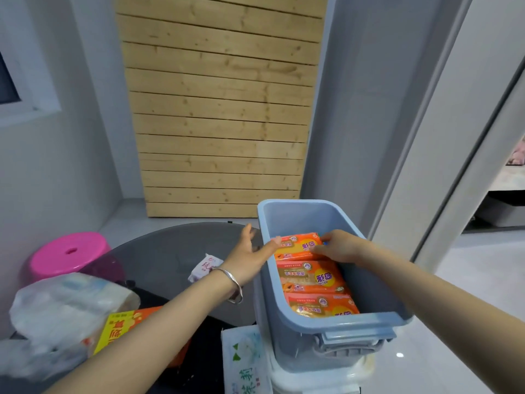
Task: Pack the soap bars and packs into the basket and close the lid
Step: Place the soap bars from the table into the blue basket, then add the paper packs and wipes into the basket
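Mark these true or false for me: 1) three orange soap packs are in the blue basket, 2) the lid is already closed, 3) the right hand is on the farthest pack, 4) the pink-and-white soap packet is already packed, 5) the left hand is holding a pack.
1) Three orange soap packs lie in the blue basket: true.
2) Lid closed: false; the basket is open on top.
3) The right hand is on the farthest pack: true.
4) The pink-and-white soap packet is packed: false; it lies on the dark round table.
5) The left hand holds a pack: false; it is open at the basket's edge.
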